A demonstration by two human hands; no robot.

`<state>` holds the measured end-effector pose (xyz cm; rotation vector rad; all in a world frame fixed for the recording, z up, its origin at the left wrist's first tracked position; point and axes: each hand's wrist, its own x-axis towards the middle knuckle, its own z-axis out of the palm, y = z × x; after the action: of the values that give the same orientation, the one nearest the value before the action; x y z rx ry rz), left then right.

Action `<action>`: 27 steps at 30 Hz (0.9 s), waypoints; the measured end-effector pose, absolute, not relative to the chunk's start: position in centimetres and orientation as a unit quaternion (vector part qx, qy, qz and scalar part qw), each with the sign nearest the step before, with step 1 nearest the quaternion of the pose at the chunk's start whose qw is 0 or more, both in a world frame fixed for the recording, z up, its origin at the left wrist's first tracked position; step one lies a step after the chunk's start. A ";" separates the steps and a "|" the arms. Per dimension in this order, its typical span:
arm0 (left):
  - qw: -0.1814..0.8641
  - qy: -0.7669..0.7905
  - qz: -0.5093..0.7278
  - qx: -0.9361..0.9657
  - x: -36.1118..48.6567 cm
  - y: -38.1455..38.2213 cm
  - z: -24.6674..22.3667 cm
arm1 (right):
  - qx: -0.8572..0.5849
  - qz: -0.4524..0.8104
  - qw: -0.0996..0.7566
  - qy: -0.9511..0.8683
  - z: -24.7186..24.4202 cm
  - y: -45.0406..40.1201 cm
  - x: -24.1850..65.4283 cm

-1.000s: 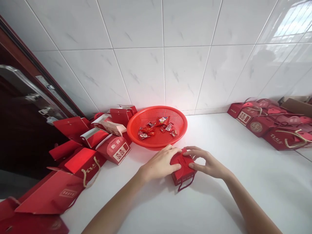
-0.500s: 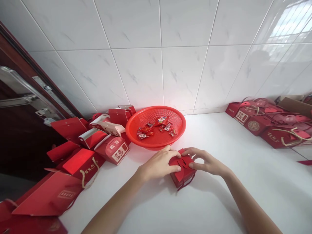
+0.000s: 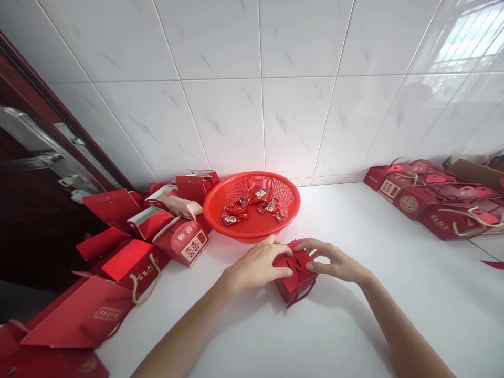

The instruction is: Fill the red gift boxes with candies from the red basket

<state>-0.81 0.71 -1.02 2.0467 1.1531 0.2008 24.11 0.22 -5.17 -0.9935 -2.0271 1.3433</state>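
Observation:
A small red box (image 3: 295, 283) with a dark cord along its near side sits on the white table (image 3: 299, 346). Its curved top flaps, which have slots in them, are folded inward. My left hand (image 3: 260, 265) grips the left side of the top, thumb and fingers on the flap. On the right side, my right hand (image 3: 328, 260) has its thumb and fingertips pressed on the other flap. Just behind the hands stands a red plastic basket (image 3: 252, 231) with several wrapped candies (image 3: 262, 197) in it.
Several red boxes with raised lids (image 3: 118, 262) crowd the left side of the table. More red boxes (image 3: 421, 202), some with rope handles, stand at the back right. A tiled wall (image 3: 299, 121) borders the table behind; a dark door (image 3: 39, 210) is at far left.
The top flaps of the box have shifted slightly between my fingers. Both hands keep nearly the same place and hold.

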 end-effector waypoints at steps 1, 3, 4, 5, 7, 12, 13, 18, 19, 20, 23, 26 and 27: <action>0.381 0.452 0.080 0.802 -0.8 0.7 -1.1 | -0.365 0.496 0.254 -0.746 -5.2 0.2 24.1; 0.380 0.452 0.081 0.803 -0.9 0.7 -1.2 | -0.365 0.496 0.255 -0.746 -5.3 0.2 24.1; 0.379 0.452 0.079 0.804 -0.9 0.7 -1.2 | -0.365 0.496 0.255 -0.745 -5.3 0.3 24.1; 0.379 0.452 0.079 0.804 -0.9 0.7 -1.2 | -0.365 0.496 0.256 -0.745 -5.3 0.3 24.1; 0.378 0.453 0.078 0.804 -0.9 0.7 -1.2 | -0.361 0.494 0.259 -0.747 -5.4 0.3 24.0; 0.378 0.454 0.080 0.803 -0.8 0.7 -1.2 | -0.355 0.488 0.261 -0.753 -5.3 0.2 24.0; 0.378 0.455 0.082 0.802 -0.8 0.7 -1.1 | -0.356 0.485 0.261 -0.755 -5.3 0.2 24.0; 0.373 0.454 0.076 0.806 -0.7 0.6 -0.7 | -0.355 0.473 0.262 -0.763 -5.3 0.1 24.0; 0.371 0.453 0.075 0.807 -0.7 0.5 -0.6 | -0.355 0.470 0.263 -0.764 -5.3 0.1 24.0; 0.368 0.453 0.075 0.809 -0.7 0.5 -0.5 | -0.355 0.467 0.264 -0.766 -5.3 0.1 24.0; 0.362 0.455 0.078 0.810 -0.8 0.4 -0.3 | -0.351 0.459 0.270 -0.770 -5.3 0.2 24.0; 0.365 0.452 0.082 0.810 -0.9 0.4 -0.1 | -0.345 0.454 0.283 -0.771 -5.3 0.2 24.2; 0.366 0.450 0.083 0.810 -0.9 0.4 -0.1 | -0.346 0.454 0.286 -0.770 -5.3 0.3 24.2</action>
<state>-0.90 0.39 -0.06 2.0833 1.1562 0.2135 24.24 0.25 -5.34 -0.9253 -2.0580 1.2127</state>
